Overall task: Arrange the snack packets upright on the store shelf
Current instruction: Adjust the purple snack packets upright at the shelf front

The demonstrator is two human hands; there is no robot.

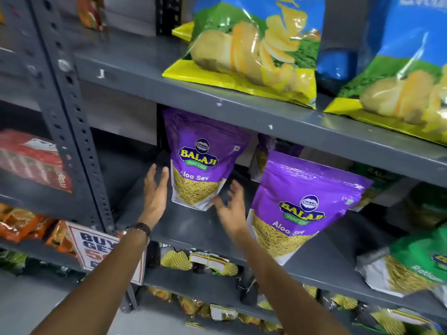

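A purple Aloo Sev packet (200,158) stands upright at the back left of the grey middle shelf (183,228). My left hand (156,189) is open just left of it, fingers near its edge. My right hand (231,206) is open at its lower right corner, fingertips close to the packet; I cannot tell whether they touch. A second purple Aloo Sev packet (300,204) stands upright nearer the front, to the right of my right hand. Another purple packet (263,151) is partly hidden behind it.
Green snack packets (411,264) sit at the right of the same shelf. Large chip bags (249,49) fill the shelf above. A perforated upright post (72,117) bounds the left side, with a promo sign (96,247) below it. Small packets crowd the lower shelves.
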